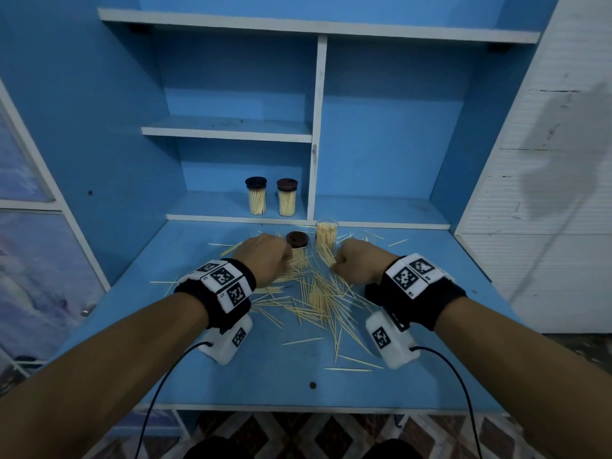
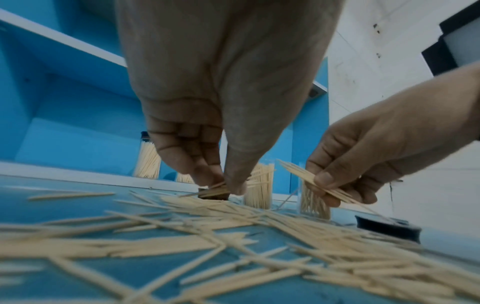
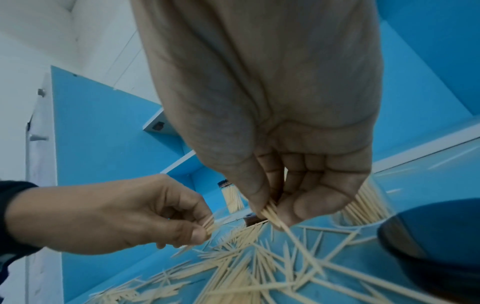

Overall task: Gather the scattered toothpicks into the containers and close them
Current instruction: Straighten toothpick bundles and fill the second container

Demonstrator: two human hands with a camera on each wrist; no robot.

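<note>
Many pale wooden toothpicks (image 1: 318, 299) lie scattered on the blue desk (image 1: 265, 376). My left hand (image 1: 280, 256) pinches a small bunch of toothpicks (image 2: 217, 186) just above the pile, in front of a brown lid (image 1: 297, 240). My right hand (image 1: 337, 265) grips a longer bundle of toothpicks (image 2: 306, 179) between thumb and fingers. An open clear container (image 1: 327, 235) packed with toothpicks stands just behind the hands. A second clear container (image 2: 314, 203) with fewer toothpicks stands beside the right hand. A dark lid (image 2: 387, 227) lies on the desk near it.
Two closed containers (image 1: 256, 195) (image 1: 286, 197) full of toothpicks stand on the low shelf (image 1: 215, 207) behind the desk. A white divider (image 1: 313, 180) rises right of them. A few stray toothpicks (image 1: 351, 369) lie near the desk's front edge.
</note>
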